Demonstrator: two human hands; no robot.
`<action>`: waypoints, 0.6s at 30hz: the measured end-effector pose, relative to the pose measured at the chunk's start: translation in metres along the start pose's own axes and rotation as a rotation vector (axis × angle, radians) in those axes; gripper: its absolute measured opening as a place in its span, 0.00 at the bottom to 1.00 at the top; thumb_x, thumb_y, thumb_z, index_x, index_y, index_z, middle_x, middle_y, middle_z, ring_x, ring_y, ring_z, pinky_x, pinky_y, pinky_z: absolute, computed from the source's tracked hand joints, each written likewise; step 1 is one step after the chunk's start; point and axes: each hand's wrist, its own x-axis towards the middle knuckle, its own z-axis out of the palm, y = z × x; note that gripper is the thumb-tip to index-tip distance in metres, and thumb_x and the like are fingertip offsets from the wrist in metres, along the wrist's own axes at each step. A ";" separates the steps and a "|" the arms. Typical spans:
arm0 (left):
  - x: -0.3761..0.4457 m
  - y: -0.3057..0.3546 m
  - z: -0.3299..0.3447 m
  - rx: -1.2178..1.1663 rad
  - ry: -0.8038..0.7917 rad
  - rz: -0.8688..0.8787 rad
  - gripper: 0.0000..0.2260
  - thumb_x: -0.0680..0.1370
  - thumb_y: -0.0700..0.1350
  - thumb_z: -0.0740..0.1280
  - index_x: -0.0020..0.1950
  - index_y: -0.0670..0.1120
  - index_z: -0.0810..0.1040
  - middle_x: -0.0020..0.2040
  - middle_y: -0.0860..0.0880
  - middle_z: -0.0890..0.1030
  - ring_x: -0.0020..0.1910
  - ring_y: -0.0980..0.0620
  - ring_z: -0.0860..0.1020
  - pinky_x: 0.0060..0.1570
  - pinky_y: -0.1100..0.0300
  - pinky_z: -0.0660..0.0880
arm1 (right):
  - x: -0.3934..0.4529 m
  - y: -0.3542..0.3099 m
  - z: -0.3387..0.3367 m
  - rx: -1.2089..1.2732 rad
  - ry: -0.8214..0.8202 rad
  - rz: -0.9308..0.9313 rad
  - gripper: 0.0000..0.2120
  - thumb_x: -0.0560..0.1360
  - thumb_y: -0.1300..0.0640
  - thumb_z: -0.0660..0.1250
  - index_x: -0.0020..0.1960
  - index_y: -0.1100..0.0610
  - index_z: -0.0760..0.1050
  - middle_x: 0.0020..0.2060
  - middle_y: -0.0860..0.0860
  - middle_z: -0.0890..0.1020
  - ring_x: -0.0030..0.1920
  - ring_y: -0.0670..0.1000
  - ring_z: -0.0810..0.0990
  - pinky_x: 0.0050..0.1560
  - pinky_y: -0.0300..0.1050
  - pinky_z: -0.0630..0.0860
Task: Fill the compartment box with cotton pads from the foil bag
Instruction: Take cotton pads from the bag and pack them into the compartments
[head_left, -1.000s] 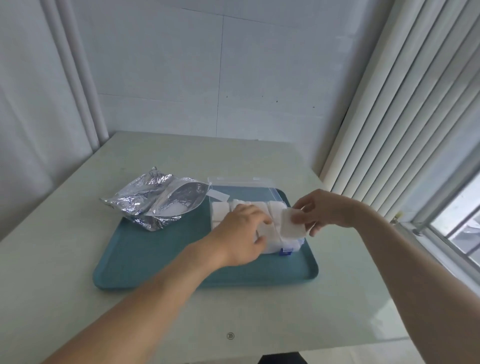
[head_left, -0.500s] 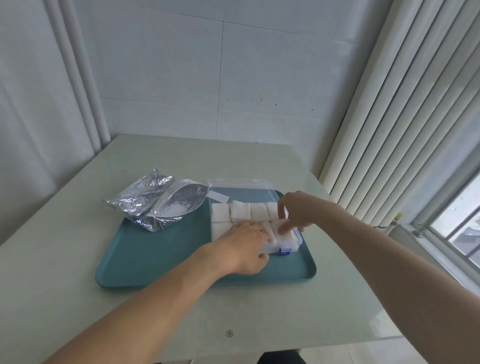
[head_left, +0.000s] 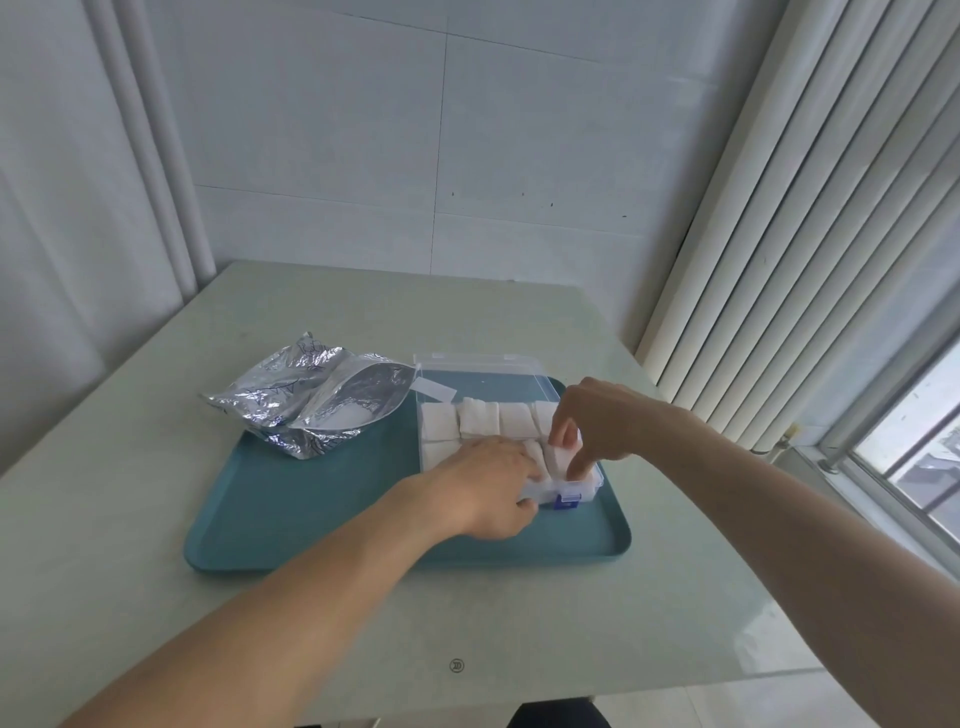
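Pinching a white pad (head_left: 560, 457) between thumb and fingers (head_left: 575, 464), the right hand (head_left: 602, 422) holds it at the near right compartment of the clear box (head_left: 571, 486). The left hand (head_left: 483, 486) rests on the box's near edge, fingers curled loosely over the pads, thumb against the front wall. The box sits on a teal tray (head_left: 311, 509) beside the open foil bag (head_left: 311, 400), on the worktop (head_left: 519, 623).
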 end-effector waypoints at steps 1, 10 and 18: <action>0.000 -0.001 0.000 -0.008 0.001 0.001 0.20 0.81 0.52 0.62 0.73 0.49 0.72 0.72 0.49 0.71 0.70 0.48 0.68 0.71 0.55 0.62 | 0.001 0.000 0.001 -0.012 -0.009 0.000 0.22 0.67 0.47 0.81 0.59 0.49 0.82 0.50 0.44 0.85 0.45 0.46 0.79 0.40 0.36 0.73; -0.001 -0.012 -0.008 -0.185 0.020 -0.007 0.16 0.81 0.52 0.64 0.66 0.48 0.77 0.69 0.48 0.74 0.74 0.49 0.67 0.68 0.59 0.64 | 0.002 0.011 -0.002 0.133 -0.031 -0.010 0.18 0.68 0.52 0.80 0.57 0.49 0.84 0.49 0.43 0.86 0.49 0.45 0.83 0.46 0.34 0.73; -0.022 -0.079 -0.029 -0.486 0.701 -0.123 0.06 0.78 0.38 0.67 0.49 0.46 0.83 0.47 0.53 0.83 0.50 0.54 0.78 0.55 0.61 0.72 | 0.000 0.010 -0.010 0.184 -0.078 0.032 0.14 0.68 0.52 0.80 0.53 0.49 0.84 0.46 0.42 0.86 0.41 0.42 0.84 0.44 0.35 0.73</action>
